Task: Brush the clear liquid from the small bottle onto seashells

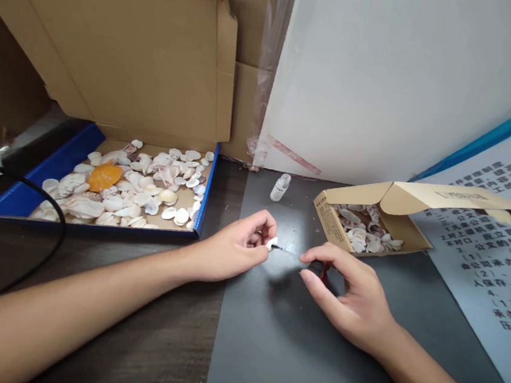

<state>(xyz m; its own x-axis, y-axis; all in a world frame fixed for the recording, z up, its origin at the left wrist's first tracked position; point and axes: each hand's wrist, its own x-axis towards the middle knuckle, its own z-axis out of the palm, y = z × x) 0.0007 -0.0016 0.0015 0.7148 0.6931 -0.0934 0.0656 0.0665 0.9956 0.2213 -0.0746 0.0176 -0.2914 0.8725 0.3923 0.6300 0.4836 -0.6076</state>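
Note:
Between the thumb and fingers of my left hand is a small white seashell, mostly covered by the fingertips. My right hand holds a thin brush with a pale stem. The brush's dark tip touches or nearly touches the shell. The index finger and thumb of that hand are curved with a gap showing, and the brush's far end is hidden behind the fingers. Just beyond the hands, a small clear glass bottle with a printed label stands uncapped on the dark grey mat.
At left, a blue-sided cardboard box holds many shells, one of them orange. A smaller tan box with shells stands at right, lid raised. A black cable loops at left. A white panel rises behind; a printed sheet lies right.

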